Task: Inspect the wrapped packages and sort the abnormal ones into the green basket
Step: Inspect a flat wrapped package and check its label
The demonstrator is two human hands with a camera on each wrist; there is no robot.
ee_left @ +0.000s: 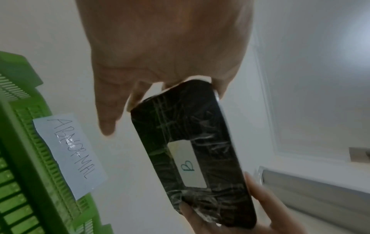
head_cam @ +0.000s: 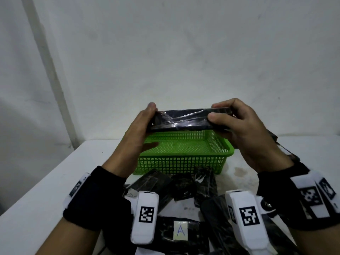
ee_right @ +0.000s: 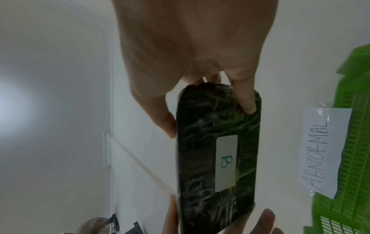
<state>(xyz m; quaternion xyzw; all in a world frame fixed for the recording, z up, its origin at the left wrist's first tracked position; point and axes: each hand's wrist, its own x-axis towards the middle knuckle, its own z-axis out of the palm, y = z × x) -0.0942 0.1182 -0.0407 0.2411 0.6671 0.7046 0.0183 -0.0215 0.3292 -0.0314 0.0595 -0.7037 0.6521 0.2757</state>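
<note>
Both hands hold one black film-wrapped package (head_cam: 185, 119) level above the green basket (head_cam: 184, 161). My left hand (head_cam: 145, 122) clasps its left end, thumb on top. My right hand (head_cam: 228, 116) pinches its right end between thumb and curled fingers. The wrist views show the package's underside (ee_left: 192, 152) (ee_right: 216, 152) carrying a white label with a handwritten "B" (ee_left: 188, 167) (ee_right: 226, 161). A paper tag reading "ABNORMAL" (ee_left: 70, 152) (ee_right: 324, 152) is stuck on the basket's wall. The basket looks empty where its floor shows.
Several more black wrapped packages (head_cam: 184, 186) lie on the white table (head_cam: 36, 190) in front of the basket; one (head_cam: 180, 230) bears a label "A". The table's left edge runs diagonally at the left. A white wall stands close behind the basket.
</note>
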